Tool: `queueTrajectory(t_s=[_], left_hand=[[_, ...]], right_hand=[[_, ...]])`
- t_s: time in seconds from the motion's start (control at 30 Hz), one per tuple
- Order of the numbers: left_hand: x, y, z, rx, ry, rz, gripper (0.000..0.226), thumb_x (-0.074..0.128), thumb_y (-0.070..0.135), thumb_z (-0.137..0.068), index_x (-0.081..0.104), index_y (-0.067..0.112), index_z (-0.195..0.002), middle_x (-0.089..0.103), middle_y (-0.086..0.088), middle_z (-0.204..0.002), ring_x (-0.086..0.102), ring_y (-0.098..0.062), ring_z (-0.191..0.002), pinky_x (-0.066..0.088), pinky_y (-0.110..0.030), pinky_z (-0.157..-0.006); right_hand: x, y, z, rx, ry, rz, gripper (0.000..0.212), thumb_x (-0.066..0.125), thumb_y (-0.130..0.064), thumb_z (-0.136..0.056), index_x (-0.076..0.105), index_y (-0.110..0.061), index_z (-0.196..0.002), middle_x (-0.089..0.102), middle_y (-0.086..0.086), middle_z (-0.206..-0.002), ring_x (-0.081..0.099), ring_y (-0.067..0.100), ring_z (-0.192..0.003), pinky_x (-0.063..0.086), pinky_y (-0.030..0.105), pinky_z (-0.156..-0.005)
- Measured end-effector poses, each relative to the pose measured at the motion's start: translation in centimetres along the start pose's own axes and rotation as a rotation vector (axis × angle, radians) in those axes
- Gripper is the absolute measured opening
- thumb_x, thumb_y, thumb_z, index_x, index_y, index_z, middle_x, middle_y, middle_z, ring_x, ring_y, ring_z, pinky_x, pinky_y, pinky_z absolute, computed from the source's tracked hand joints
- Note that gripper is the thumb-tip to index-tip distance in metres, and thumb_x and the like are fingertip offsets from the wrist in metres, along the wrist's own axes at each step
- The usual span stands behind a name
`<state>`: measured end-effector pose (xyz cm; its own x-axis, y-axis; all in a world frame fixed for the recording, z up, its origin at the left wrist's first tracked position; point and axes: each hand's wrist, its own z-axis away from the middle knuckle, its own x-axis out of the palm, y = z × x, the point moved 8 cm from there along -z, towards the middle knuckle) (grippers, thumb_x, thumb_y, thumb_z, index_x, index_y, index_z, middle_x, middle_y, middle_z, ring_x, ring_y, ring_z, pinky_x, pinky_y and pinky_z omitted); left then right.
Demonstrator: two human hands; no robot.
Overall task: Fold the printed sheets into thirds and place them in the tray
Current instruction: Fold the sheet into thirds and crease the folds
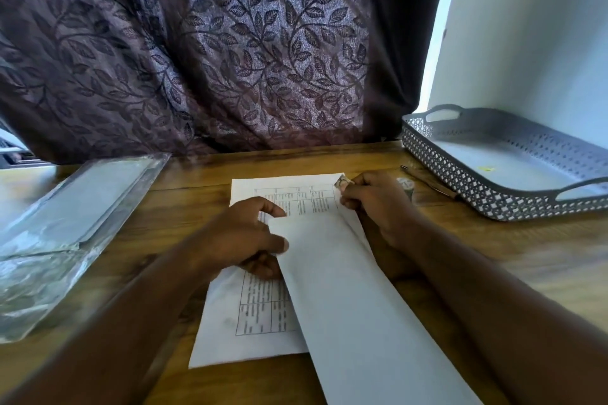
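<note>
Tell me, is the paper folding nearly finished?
No, it has only just begun. No folded sheet shows in the tray yet. Right now the left hand and right hand hold one printed sheet, with its right flap turned over the middle. Still to do: press that fold, fold the other side, then put it in the tray.
</note>
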<state>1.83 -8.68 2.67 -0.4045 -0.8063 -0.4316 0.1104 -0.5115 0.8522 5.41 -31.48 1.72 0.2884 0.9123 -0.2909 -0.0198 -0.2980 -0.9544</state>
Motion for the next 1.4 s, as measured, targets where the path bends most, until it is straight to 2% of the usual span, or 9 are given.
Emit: queueTrajectory(t_s=[0.1,0.23,0.4,0.57,0.7,0.8,0.93,1.17,1.4], left_hand=[[-0.3,0.2,0.2,0.017,0.019,-0.272,0.029,0.077,0.029,-0.086,0.061,0.022,-0.109,0.076,-0.005,-0.082,0.07,-0.018,-0.061,0.059,-0.029,-0.055],[-1.4,1.9,-0.3,0.194,0.203,-0.687,0.042,0.071,0.061,-0.08,0.062,0.033,-0.11,0.065,0.011,-0.101,0.06,-0.004,-0.085,0.052,-0.027,-0.071],[2.3,3.4,-0.9,0.363,0.159,-0.726,0.042,0.068,0.063,-0.08,0.063,0.033,-0.109,0.058,0.014,-0.095,0.051,-0.003,-0.085,0.043,-0.024,-0.07],[3.6,1.8,-1.7,0.45,0.146,-0.714,0.041,0.066,0.066,-0.08,0.06,0.039,-0.11,0.053,0.017,-0.093,0.05,-0.002,-0.085,0.037,-0.019,-0.067],[3.6,1.5,-1.7,0.508,0.182,-0.694,0.04,0.064,0.068,-0.08,0.058,0.041,-0.11,0.051,0.02,-0.095,0.049,-0.001,-0.086,0.036,-0.017,-0.068],[3.5,1.2,-1.7,0.506,0.19,-0.66,0.042,0.065,0.068,-0.079,0.06,0.041,-0.111,0.052,0.019,-0.096,0.05,-0.001,-0.087,0.038,-0.018,-0.069],[3.4,1.2,-1.7,0.515,0.197,-0.642,0.045,0.065,0.069,-0.079,0.061,0.04,-0.113,0.053,0.018,-0.099,0.05,-0.002,-0.09,0.039,-0.017,-0.072],[3.5,1.2,-1.8,0.483,0.199,-0.649,0.047,0.066,0.069,-0.078,0.062,0.039,-0.115,0.055,0.015,-0.104,0.05,-0.004,-0.092,0.041,-0.023,-0.075],[3.6,1.3,-1.7,0.474,0.184,-0.646,0.049,0.066,0.067,-0.079,0.062,0.038,-0.117,0.055,0.014,-0.104,0.051,-0.006,-0.093,0.04,-0.025,-0.075]], right_hand=[[0.2,-0.1,-0.1,0.011,-0.037,-0.019,0.015,0.063,-0.014,-0.096,0.073,-0.003,-0.094,0.075,0.013,-0.093,0.072,0.03,-0.095,0.059,0.044,-0.09],[0.4,-0.3,0.1,0.002,-0.112,0.006,0.018,0.063,-0.017,-0.097,0.074,-0.003,-0.099,0.074,0.015,-0.098,0.071,0.03,-0.098,0.057,0.042,-0.092],[-0.2,-2.3,1.2,-0.042,-0.264,-0.002,0.022,0.059,-0.019,-0.1,0.072,-0.002,-0.102,0.073,0.015,-0.101,0.069,0.029,-0.087,0.059,0.041,-0.083],[0.6,-2.3,2.0,-0.041,-0.489,0.426,0.024,0.071,-0.035,-0.09,0.077,-0.012,-0.086,0.074,0.012,-0.097,0.051,0.021,-0.065,0.042,0.031,-0.057],[1.4,-2.0,2.1,-0.021,-0.58,0.566,0.027,0.069,-0.036,-0.092,0.077,-0.011,-0.088,0.074,0.011,-0.103,0.049,0.018,-0.068,0.038,0.029,-0.059],[1.8,-2.1,2.1,-0.026,-0.609,0.624,0.03,0.071,-0.04,-0.09,0.076,-0.013,-0.076,0.07,0.017,-0.1,0.05,0.02,-0.073,0.037,0.034,-0.063],[2.5,-2.3,2.1,-0.026,-0.617,0.738,0.039,0.073,-0.041,-0.088,0.065,-0.015,-0.06,0.06,0.012,-0.076,0.05,0.021,-0.072,0.036,0.034,-0.064],[3.1,-2.6,2.1,-0.008,-0.648,0.822,0.037,0.074,-0.043,-0.086,0.067,-0.015,-0.062,0.057,0.002,-0.063,0.049,0.019,-0.068,0.037,0.035,-0.065],[3.5,-2.7,2.3,-0.022,-0.678,0.861,0.035,0.072,-0.041,-0.089,0.071,-0.01,-0.074,0.06,0.007,-0.072,0.051,0.02,-0.069,0.039,0.03,-0.06]])
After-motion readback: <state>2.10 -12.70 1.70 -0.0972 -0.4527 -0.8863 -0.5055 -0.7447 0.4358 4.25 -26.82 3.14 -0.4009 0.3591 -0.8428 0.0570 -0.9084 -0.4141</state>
